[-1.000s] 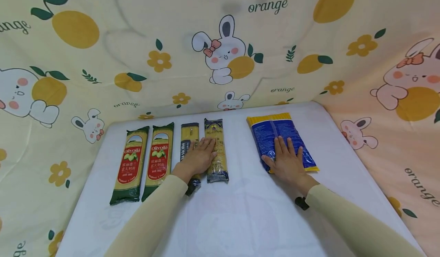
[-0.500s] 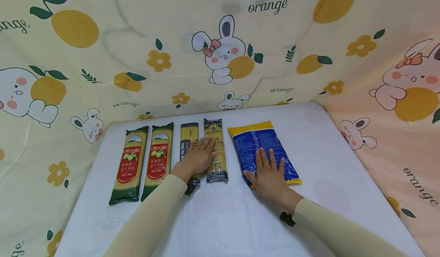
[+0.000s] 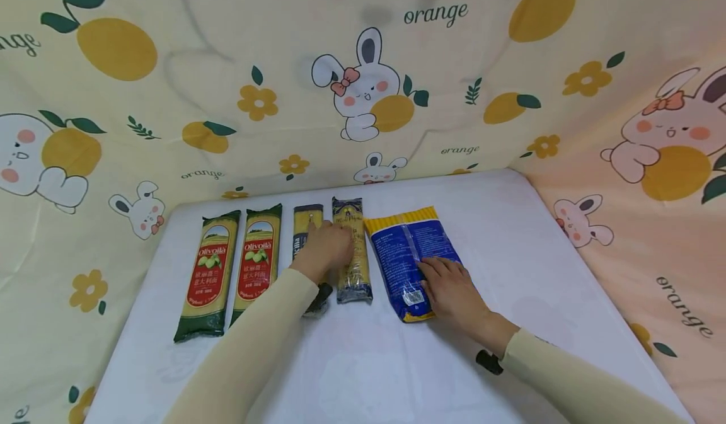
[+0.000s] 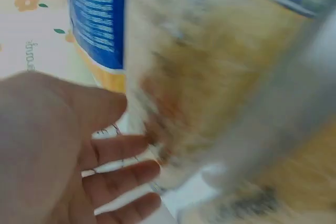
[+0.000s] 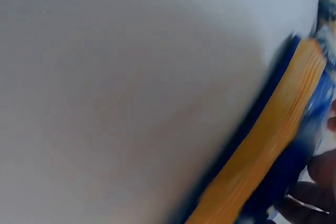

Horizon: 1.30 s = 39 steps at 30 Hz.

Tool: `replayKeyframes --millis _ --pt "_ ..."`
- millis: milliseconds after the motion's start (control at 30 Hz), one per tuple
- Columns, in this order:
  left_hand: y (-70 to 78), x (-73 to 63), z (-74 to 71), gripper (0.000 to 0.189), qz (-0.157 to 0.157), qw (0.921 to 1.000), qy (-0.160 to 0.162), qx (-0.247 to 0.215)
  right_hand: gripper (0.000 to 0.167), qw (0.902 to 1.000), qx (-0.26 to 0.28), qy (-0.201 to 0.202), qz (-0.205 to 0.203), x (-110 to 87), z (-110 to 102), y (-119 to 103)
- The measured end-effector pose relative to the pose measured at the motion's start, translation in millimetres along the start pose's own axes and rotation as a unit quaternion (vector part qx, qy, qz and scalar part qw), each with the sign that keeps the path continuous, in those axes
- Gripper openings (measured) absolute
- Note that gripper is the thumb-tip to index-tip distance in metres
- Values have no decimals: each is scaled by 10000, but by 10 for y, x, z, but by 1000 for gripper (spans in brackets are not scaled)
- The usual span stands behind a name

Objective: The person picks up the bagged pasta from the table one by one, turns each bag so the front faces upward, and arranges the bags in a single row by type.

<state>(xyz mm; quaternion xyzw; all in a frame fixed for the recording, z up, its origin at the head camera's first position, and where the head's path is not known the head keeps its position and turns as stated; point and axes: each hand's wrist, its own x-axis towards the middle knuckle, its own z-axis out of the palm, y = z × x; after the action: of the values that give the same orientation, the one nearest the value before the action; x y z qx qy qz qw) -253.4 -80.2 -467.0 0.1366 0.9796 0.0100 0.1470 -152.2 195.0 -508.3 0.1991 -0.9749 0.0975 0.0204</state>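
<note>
On the white table lies a blue-and-yellow plastic food packet (image 3: 391, 260), its printed back up. My right hand (image 3: 456, 295) lies over its right side, fingers on the wrapper; in the right wrist view the fingers (image 5: 310, 195) are at the packet's edge. My left hand (image 3: 330, 251) is over two narrow pasta packs, a dark-labelled one (image 3: 300, 242) it partly covers and a gold one (image 3: 357, 276) beside it. In the left wrist view the left fingers (image 4: 121, 179) are loosely extended near a blurred clear-wrapped pasta pack (image 4: 210, 61).
Two green-ended Olivoilà spaghetti packs (image 3: 210, 273) lie side by side at the left of the row. A patterned cloth (image 3: 283, 65) with rabbits and oranges rises behind and beside the white table (image 3: 374, 373).
The blue packet has slid left with my right hand on it, up close to the gold pasta pack. The left hand's fingers have drawn in from lying flat; the right hand has shifted on the packet.
</note>
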Motion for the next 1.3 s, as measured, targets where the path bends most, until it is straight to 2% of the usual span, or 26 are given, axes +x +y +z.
replayKeyframes --millis 100,333,433,600,800,900,967,1067,1300 --pt "129 107 -34 48 11 9998 189 118 46 9997 -158 175 -23 -37 -41 181" --pt "420 357 29 56 209 9972 679 254 65 9987 21 38 515 -133 -132 500" --pt "529 469 57 63 247 9973 657 197 70 9967 54 -121 801 -200 -152 575" --pt "671 607 63 76 295 9980 566 25 68 9930 -184 -290 1127 -277 -154 620" --pt "829 711 71 88 234 9982 458 -304 64 9927 -371 -369 1091 -281 -114 620" --pt "868 724 74 91 249 9984 399 -307 62 9927 -413 -360 1073 -264 -87 590" --pt "883 734 74 89 283 9984 447 -201 62 9926 -439 -334 1078 -257 -79 573" --pt "884 741 51 75 367 9975 598 -40 60 9931 -397 -290 1063 -254 -74 553" --pt "915 750 -29 41 999 9893 1048 174 56 9944 -328 -14 1009 -278 -53 555"
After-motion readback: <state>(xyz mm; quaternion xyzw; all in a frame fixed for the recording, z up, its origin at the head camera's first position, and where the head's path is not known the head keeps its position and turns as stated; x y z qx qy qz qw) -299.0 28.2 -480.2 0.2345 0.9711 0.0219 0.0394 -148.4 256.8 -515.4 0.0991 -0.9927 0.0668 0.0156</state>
